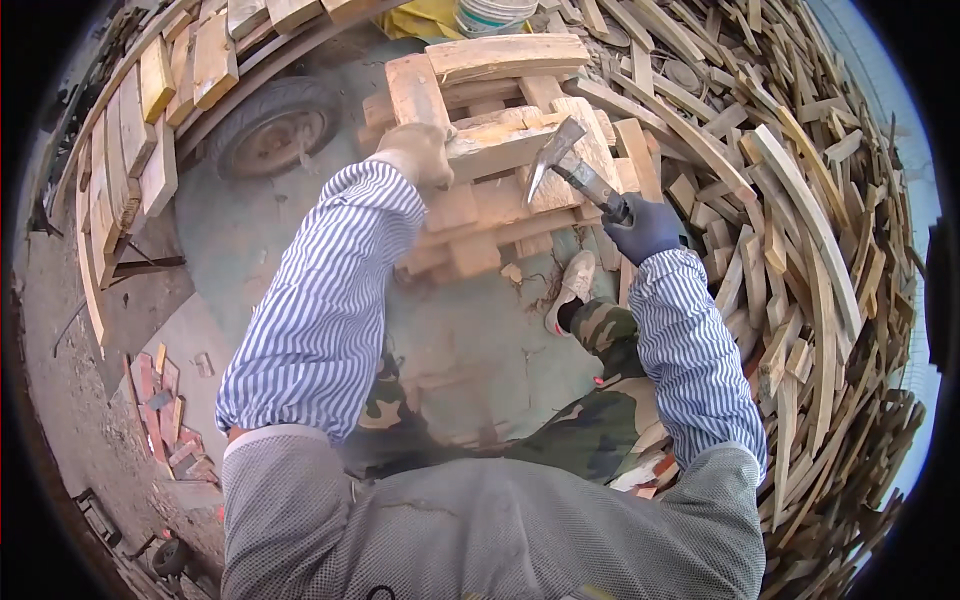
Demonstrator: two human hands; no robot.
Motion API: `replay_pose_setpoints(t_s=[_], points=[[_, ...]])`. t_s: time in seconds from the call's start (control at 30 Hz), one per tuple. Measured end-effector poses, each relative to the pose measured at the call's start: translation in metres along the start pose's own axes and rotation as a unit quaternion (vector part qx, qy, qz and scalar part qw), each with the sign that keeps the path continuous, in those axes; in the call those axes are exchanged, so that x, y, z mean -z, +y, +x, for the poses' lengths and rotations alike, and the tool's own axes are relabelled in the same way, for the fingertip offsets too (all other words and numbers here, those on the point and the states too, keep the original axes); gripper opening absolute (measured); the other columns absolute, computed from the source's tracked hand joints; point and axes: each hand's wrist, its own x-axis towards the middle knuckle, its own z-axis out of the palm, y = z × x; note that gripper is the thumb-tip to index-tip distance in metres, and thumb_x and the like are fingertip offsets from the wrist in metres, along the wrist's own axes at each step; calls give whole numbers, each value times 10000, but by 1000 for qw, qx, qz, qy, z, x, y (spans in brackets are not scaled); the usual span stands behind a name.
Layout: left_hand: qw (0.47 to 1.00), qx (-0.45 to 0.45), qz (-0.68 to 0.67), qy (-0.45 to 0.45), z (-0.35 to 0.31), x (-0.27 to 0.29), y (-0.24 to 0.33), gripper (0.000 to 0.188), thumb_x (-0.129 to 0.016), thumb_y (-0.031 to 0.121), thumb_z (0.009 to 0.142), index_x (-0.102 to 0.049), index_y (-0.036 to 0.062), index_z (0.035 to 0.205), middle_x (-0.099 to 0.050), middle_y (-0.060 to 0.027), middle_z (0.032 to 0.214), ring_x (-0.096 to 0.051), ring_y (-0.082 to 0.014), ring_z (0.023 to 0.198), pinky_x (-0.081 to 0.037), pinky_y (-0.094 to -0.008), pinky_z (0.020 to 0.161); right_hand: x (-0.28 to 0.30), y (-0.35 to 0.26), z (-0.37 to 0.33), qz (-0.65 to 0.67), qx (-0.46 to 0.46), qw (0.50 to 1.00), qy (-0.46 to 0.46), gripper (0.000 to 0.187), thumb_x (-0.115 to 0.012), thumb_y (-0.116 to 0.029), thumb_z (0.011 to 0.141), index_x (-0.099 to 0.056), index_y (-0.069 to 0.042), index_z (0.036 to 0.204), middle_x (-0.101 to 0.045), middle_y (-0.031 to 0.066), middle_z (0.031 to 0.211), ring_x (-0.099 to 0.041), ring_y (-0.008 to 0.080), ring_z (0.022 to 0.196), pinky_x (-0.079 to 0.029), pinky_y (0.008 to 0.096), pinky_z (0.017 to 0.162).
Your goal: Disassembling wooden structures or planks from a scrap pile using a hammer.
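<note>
My right hand (pixel 645 228), in a dark blue-grey glove, is closed round the handle of a claw hammer (pixel 588 184). The hammer's metal head is over the right part of a stack of short wood pieces (pixel 475 205). My left hand (pixel 418 155), in a pale glove, grips the left end of a wooden block (pixel 500 150) on that stack; its fingertips are partly hidden. Behind this block, a longer wood piece (pixel 510 58) lies across the top, and another block (pixel 416 90) slants beside my left hand.
A large heap of loose wood strips (pixel 780 230) fills the right side. At the upper left stand a rubber-tyred wheel (pixel 275 135) and a rack of planks (pixel 130 135). A white bucket (pixel 495 15) is at the top, and reddish wood scraps (pixel 165 410) lie at lower left.
</note>
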Motion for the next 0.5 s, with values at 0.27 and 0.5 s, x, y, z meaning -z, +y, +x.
replay_pose_setpoints(t_s=[0.27,0.5], points=[[999,-28,-4,46,-2,-5,1,720,-771,313,612,-632,43,1264,-671,-217,1165,-626,-343,1133,-498,-394,969,-11,-5,37,-54,-45,988,-137,277,-687,-344,805,-643,-110,948,-698,160,850,-681,364,850,-528,477,777],[998,-33,10,48,2,-5,3,684,-764,350,623,-652,28,1216,-682,-232,1103,-640,-350,1087,-503,-405,949,-2,-7,15,-44,154,980,-120,271,-705,-320,796,-632,-106,945,-682,163,783,-672,376,780,-519,485,716]])
